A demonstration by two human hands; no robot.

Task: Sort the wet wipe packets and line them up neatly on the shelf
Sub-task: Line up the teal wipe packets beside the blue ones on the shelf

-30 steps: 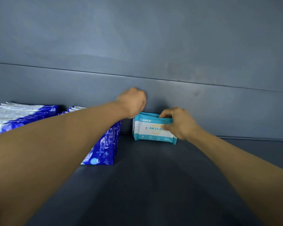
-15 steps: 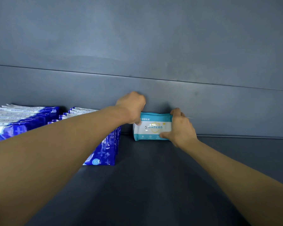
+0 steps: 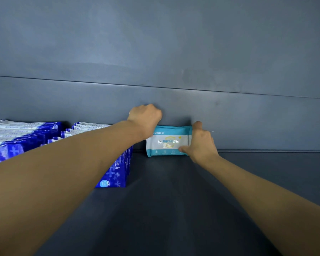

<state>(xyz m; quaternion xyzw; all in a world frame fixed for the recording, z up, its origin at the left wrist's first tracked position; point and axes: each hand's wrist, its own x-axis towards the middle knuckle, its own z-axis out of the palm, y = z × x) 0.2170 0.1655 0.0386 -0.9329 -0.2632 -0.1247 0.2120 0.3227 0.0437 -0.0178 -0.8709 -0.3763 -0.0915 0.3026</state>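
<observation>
Two rows of glossy dark-blue plastic wipe packets [image 3: 116,170] stand at 9 o'clock on the matte grey shelf [image 3: 174,200]. Right hand [image 3: 201,145] pinches the teal-and-white soft packet [image 3: 166,143], upright against the back panel [image 3: 248,122]; left hand [image 3: 146,117] curls at its top-left corner, grasp indeterminate.

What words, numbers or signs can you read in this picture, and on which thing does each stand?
"酒精卫生": middle of the teal packet, cut off by the right hand.
"金…乐家": its top band, second character blurred.
"10": circle on the front blue packet, cut off at its right.
White plus signs: blue packets.
Small icons on the teal packet's bottom band, print on the far blue packets: unreadable.
</observation>
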